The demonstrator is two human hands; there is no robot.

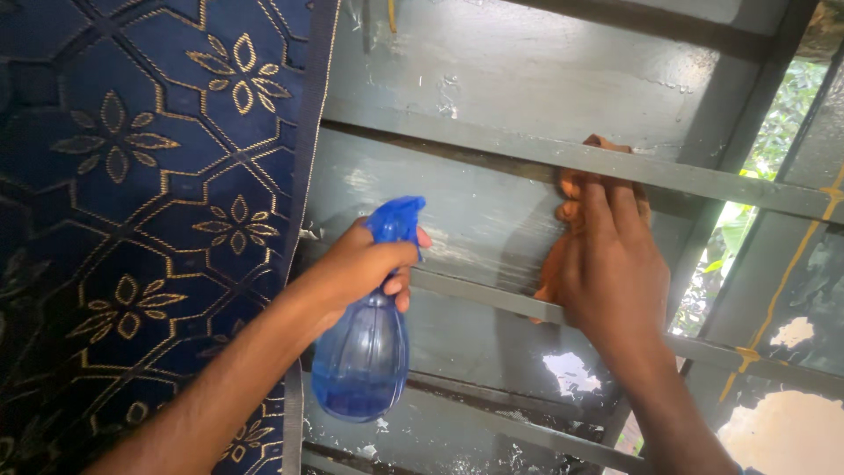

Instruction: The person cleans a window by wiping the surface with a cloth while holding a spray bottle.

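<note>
**Spray bottle and cloth at the grey shutter**

Nearest to me, two bare forearms rise from the bottom edge, one from about seven o'clock, the other from five o'clock. The left hand (360, 264) sits just left of the centre, its fingers wrapped tight around the neck of a blue spray bottle (362, 352); one finger curls toward the front of the blue trigger head, which pokes up above the knuckles at about twelve o'clock from the hand. The bottle's clear blue belly hangs straight down below the fist, at six o'clock from it, with a band of liquid sitting in its lower part. The nozzle faces the panel behind.

At three o'clock from the bottle, the right hand (611, 264) lies flat with fingers together and stretched upward, pressing an orange-brown cloth (563, 189) against the grey shutter (510, 88). The cloth peeks out along the hand's left edge and above the fingertips, just under a horizontal metal bar (703, 180) that crosses in front of the panel. A second bar runs lower, passing behind the wrist.

The shutter's paint is worn, with pale chipped patches at five o'clock. Beyond it, at three o'clock, green leaves (778, 114) show through a gap. A dark blue curtain (132, 176) with gold leaf patterns fills the whole nine o'clock side.
</note>
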